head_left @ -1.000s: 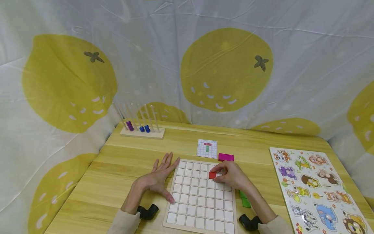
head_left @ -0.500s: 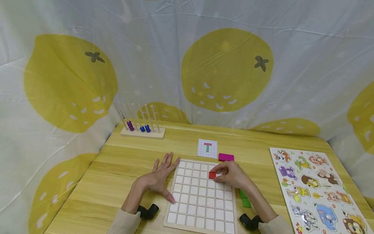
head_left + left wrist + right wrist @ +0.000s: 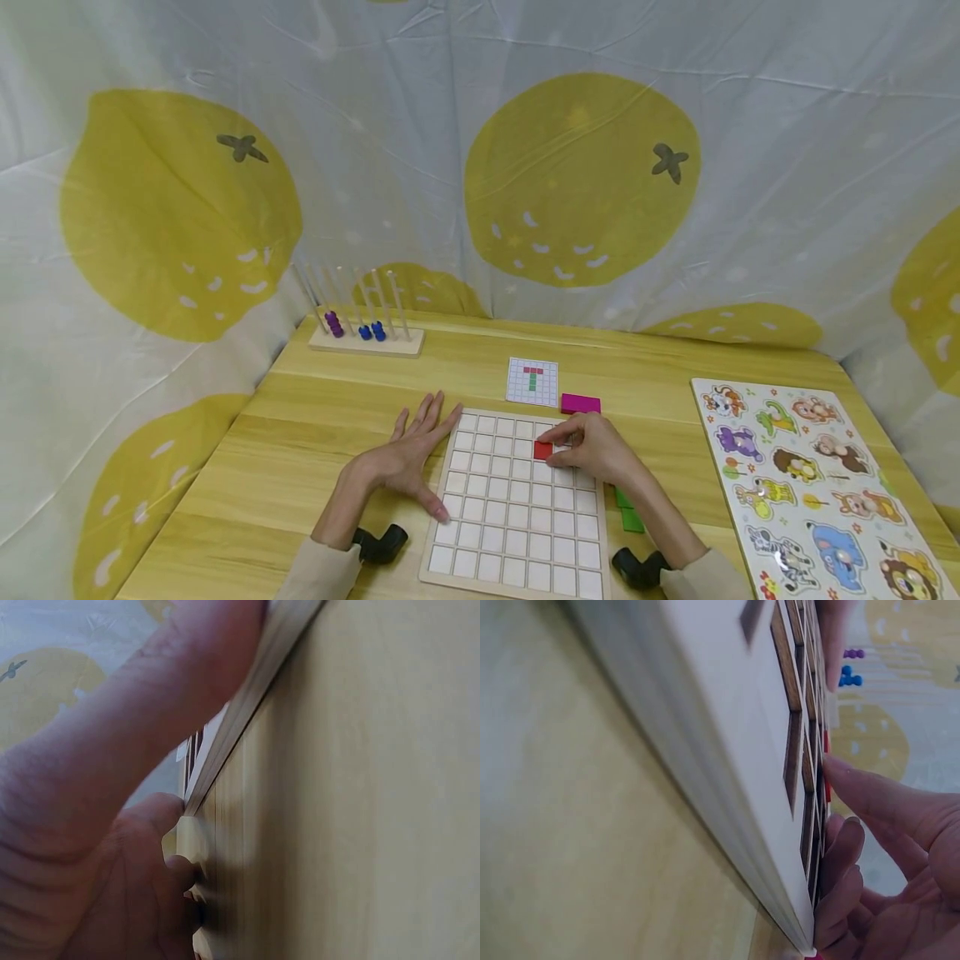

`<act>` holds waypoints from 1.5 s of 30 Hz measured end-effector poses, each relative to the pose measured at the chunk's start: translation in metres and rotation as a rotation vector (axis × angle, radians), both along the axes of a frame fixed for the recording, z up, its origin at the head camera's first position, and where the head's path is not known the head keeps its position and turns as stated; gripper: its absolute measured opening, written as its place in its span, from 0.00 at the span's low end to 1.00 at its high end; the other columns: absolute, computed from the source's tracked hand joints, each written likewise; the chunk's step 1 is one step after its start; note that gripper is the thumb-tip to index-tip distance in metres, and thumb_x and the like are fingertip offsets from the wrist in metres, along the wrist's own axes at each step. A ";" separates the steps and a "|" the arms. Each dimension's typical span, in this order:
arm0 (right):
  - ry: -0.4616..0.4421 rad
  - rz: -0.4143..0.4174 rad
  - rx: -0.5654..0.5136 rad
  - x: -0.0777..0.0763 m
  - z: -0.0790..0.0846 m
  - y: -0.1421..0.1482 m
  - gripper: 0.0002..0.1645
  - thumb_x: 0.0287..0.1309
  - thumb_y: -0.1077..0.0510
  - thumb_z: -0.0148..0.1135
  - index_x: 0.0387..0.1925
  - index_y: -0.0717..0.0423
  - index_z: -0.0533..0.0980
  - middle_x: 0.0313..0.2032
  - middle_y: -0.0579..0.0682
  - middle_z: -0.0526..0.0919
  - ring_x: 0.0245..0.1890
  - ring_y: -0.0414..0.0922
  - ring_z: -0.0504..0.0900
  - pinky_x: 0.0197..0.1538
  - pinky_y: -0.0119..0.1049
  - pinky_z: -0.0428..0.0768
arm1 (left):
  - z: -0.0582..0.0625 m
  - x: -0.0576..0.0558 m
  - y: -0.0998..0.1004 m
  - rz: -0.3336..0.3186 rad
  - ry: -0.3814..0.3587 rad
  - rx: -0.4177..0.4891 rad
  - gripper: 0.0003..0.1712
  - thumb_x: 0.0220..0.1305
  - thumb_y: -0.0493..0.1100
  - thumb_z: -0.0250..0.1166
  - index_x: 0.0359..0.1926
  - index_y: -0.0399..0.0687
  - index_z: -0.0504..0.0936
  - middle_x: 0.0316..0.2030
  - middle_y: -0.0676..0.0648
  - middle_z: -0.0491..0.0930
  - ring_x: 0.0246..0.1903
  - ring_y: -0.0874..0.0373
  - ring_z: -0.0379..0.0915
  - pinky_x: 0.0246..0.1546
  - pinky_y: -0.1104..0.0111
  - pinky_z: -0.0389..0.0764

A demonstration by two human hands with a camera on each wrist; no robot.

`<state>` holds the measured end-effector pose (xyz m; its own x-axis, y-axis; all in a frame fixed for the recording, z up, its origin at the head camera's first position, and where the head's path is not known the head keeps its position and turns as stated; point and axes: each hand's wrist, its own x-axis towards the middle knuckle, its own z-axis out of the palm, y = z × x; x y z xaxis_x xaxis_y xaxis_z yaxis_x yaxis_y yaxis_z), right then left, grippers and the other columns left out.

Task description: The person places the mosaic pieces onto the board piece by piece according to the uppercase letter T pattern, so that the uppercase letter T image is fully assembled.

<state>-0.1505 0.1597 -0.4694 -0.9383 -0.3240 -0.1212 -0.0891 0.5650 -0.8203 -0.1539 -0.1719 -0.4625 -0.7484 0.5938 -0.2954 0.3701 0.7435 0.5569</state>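
Observation:
A wooden grid board [image 3: 491,510] with rows of square recesses lies on the table. My right hand [image 3: 596,447] pinches a red square tile [image 3: 542,451] between thumb and fingers at the board's upper right part. In the right wrist view the tile [image 3: 827,787] shows edge-on, close against the board's face, with the thumb on it. My left hand [image 3: 405,460] has its fingers spread along the board's left side, thumb at the lower left edge and index fingertip at the top left corner. The left wrist view shows that thumb [image 3: 172,697] over the board's edge.
A pattern card [image 3: 532,382] with a red and green T lies behind the board, beside a magenta block [image 3: 581,404]. Green tiles [image 3: 632,519] sit right of the board. A peg stand with beads [image 3: 365,342] is back left; an animal puzzle [image 3: 817,479] lies right.
The red tile and my right fingertips have shifted very slightly to the left. My left hand stays in place on the board's side.

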 end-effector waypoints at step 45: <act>-0.009 -0.038 -0.036 0.018 -0.004 0.096 0.12 0.61 0.62 0.73 0.46 0.60 0.87 0.37 0.54 0.87 0.30 0.37 0.77 0.33 0.29 0.78 | 0.000 0.001 -0.001 0.003 -0.018 0.016 0.87 0.36 0.62 0.87 0.84 0.47 0.35 0.80 0.32 0.17 0.80 0.36 0.11 0.77 0.35 0.19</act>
